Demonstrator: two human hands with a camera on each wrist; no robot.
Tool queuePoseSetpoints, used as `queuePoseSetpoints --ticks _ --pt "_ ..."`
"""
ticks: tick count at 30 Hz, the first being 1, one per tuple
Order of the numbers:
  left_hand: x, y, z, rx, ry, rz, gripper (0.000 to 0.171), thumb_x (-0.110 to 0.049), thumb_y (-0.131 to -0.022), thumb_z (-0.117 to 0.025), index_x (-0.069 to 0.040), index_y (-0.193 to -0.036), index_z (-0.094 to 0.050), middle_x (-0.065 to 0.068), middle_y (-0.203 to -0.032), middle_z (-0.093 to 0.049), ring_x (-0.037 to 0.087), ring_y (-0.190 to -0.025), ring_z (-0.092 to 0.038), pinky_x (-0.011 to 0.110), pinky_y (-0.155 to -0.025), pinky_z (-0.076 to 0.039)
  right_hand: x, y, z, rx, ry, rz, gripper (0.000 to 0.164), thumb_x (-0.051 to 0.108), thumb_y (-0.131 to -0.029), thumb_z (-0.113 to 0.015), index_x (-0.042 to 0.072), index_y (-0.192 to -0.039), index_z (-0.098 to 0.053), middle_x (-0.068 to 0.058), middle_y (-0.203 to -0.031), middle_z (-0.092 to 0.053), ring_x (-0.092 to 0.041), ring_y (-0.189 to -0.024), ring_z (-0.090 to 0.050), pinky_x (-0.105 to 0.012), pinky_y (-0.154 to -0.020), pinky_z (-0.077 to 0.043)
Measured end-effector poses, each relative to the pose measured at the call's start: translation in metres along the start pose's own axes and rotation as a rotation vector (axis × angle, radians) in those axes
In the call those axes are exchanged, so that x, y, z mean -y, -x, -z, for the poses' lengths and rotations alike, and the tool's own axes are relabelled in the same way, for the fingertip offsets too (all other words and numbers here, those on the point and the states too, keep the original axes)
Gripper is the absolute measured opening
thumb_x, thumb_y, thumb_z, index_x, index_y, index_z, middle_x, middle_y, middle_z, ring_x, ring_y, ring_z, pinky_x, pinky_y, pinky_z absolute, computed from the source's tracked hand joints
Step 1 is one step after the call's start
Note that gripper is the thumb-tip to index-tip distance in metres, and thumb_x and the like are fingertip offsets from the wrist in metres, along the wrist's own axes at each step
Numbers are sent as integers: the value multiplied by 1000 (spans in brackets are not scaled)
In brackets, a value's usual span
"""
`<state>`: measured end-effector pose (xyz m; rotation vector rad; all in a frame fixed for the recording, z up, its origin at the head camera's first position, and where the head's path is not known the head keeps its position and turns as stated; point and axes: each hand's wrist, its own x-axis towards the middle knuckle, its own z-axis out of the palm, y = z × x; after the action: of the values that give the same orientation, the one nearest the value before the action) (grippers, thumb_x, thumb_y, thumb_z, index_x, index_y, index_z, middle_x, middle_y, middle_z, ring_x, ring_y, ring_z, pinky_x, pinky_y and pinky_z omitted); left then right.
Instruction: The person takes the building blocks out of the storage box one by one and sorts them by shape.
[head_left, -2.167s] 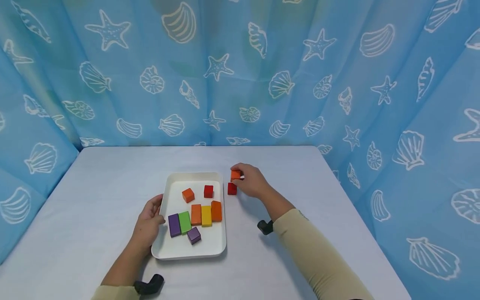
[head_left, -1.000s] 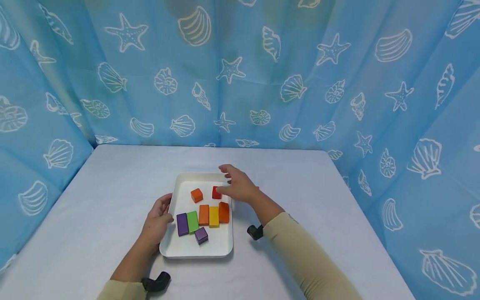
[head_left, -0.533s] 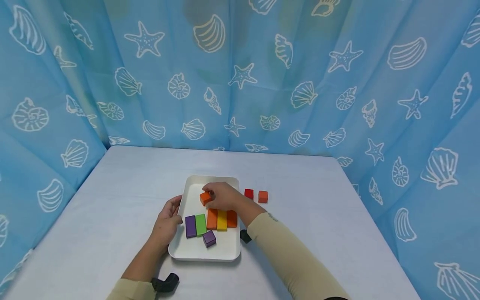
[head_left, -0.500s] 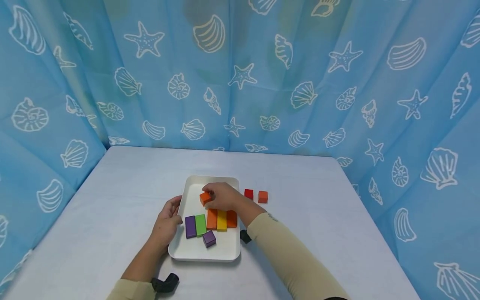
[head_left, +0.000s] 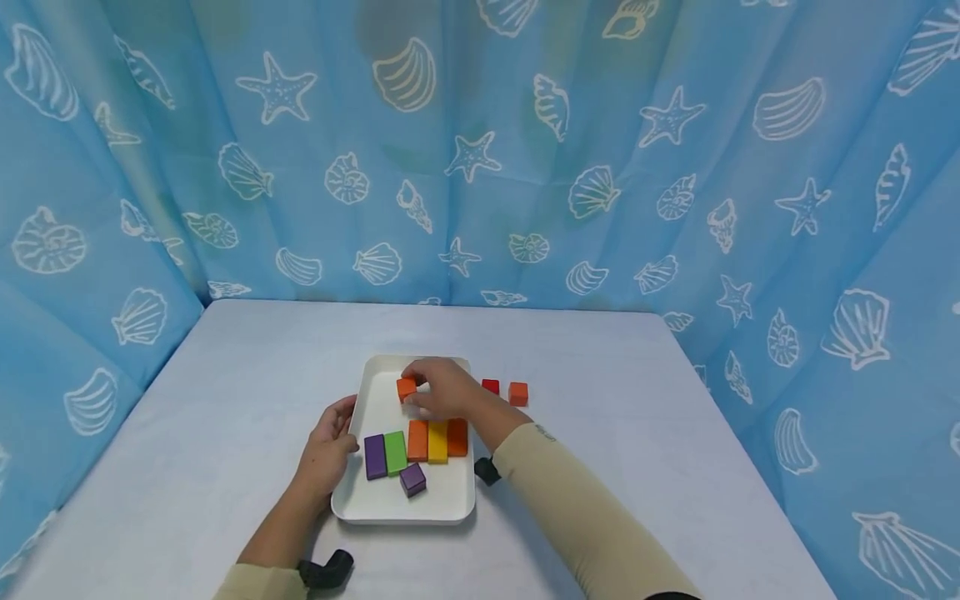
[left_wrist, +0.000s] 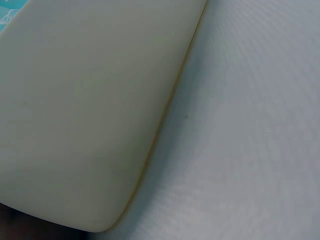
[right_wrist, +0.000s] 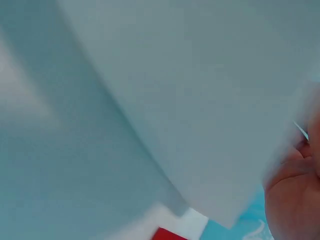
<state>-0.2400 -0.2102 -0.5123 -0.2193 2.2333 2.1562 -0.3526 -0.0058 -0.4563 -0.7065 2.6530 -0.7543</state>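
In the head view my right hand [head_left: 442,390] reaches over the far end of the white tray [head_left: 352,500]. Its thumb and fingers pinch an orange cube [head_left: 406,389]. My left hand [head_left: 327,446] holds the tray's left side, thumb at the rim. Within the tray lie a purple block [head_left: 375,457], a green block [head_left: 396,452], an orange block [head_left: 417,440], a yellow block [head_left: 438,442], a second orange block [head_left: 457,437] and a purple cube [head_left: 412,480]. The tray wall [left_wrist: 90,115] fills much of the left wrist view.
Just right of the tray, a red cube [head_left: 491,387] and another orange cube [head_left: 518,394] sit on the white table [head_left: 600,400]. A blue shell-patterned curtain [head_left: 480,192] hangs around the table's back and sides.
My right hand has let go of an orange cube on the table beside the red one, moved left into the tray and pinched another orange cube. My left hand keeps its hold.
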Motion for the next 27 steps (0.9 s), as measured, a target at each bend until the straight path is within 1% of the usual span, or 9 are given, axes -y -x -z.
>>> queuePoseSetpoints --ticks 4,7,11,19,22,27 --pt "0 1 0 -3 -7 -3 80 12 -87 -43 1 -165 -27 19 -174 -24 30 -162 -16 43 -130 -17 -5 9 18 -43 2 46 45 27 -100 -77 16 -142 -65 2 -129 -66 -18 -120 -60 -31 -104 -55" --pt "-1 1 -1 7 -8 -21 80 13 -87 -42 2 -165 -25 21 -173 -24 31 -161 -16 43 -130 -17 -16 18 33 -81 2 56 44 25 -100 -77 14 -142 -65 0 -128 -65 -20 -120 -61 -32 -103 -56" --pt "-1 2 -2 16 -12 -28 80 13 -88 -42 3 -165 -24 21 -173 -23 31 -161 -16 43 -130 -17 -39 32 47 -132 -6 23 43 24 -100 -77 14 -140 -66 0 -128 -66 -21 -120 -62 -34 -102 -57" --pt "0 6 -4 27 -12 -34 81 13 -88 -41 3 -166 -21 20 -175 -20 30 -162 -15 43 -129 -17 -87 62 67 -187 -50 -94 43 23 -99 -79 14 -139 -66 -2 -129 -66 -25 -121 -62 -40 -100 -60" --pt "-1 7 -4 28 -17 -23 81 13 -89 -41 2 -167 -20 19 -175 -20 29 -162 -15 42 -129 -18 -104 73 72 -214 -52 -110 43 20 -98 -79 13 -139 -66 -4 -129 -66 -26 -120 -62 -41 -99 -60" --pt "-2 6 -3 28 -26 -7 81 12 -90 -41 0 -168 -19 16 -175 -19 26 -162 -15 41 -130 -17 -126 86 78 -245 -38 -102 43 17 -99 -78 9 -139 -66 -7 -130 -66 -29 -121 -63 -44 -102 -58"
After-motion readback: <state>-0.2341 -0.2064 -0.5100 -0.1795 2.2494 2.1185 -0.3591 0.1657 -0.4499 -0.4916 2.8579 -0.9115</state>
